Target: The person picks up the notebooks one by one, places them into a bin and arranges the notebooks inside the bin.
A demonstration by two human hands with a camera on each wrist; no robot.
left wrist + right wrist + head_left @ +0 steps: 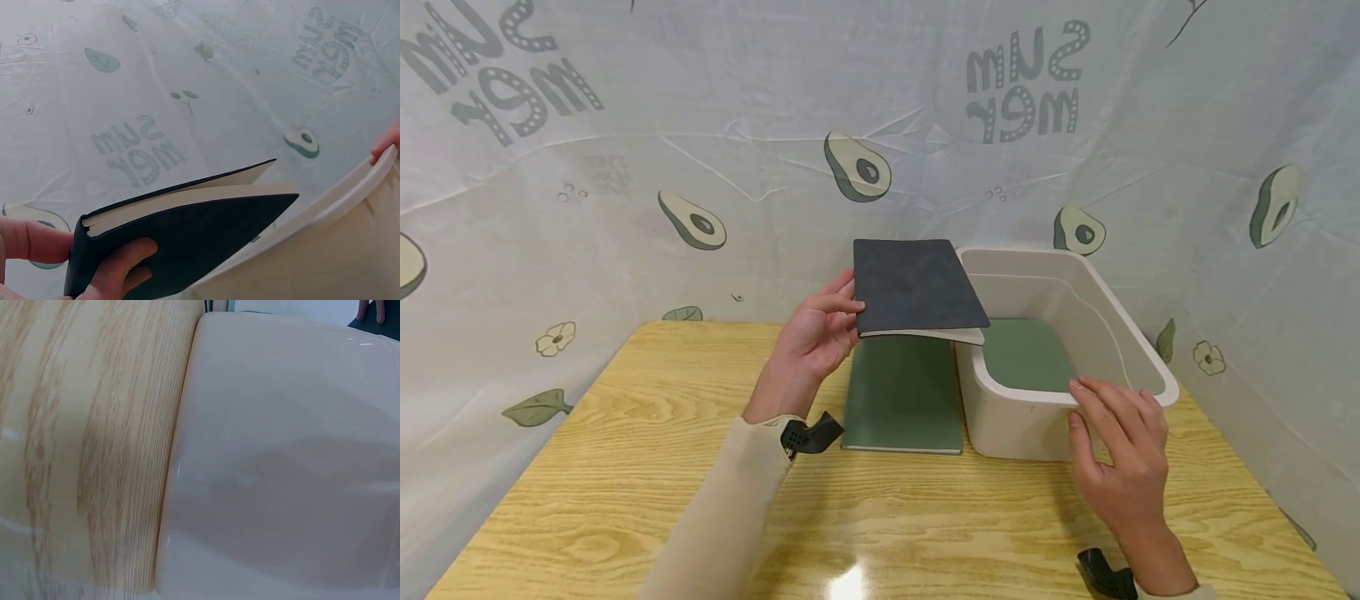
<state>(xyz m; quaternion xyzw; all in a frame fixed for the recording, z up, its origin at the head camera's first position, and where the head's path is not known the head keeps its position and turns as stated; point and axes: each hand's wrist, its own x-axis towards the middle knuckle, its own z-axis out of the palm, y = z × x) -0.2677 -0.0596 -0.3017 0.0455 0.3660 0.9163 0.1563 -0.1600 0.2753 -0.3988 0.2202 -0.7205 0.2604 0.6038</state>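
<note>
My left hand grips a dark notebook by its left spine edge, thumb on one side and fingers on the underside. In the left wrist view the notebook is raised, its cover slightly parted from the pages. Below it, a green notebook lies flat on the table. The dark one's right corner overlaps the left rim of a white plastic bin. Inside the bin, another green notebook lies on the bottom. My right hand rests its fingertips on the bin's front rim.
A wood-grain table carries the bin and the green notebook, which sit side by side. Behind them hangs a pale curtain printed with avocados and letters. The bin's walls stand above the tabletop.
</note>
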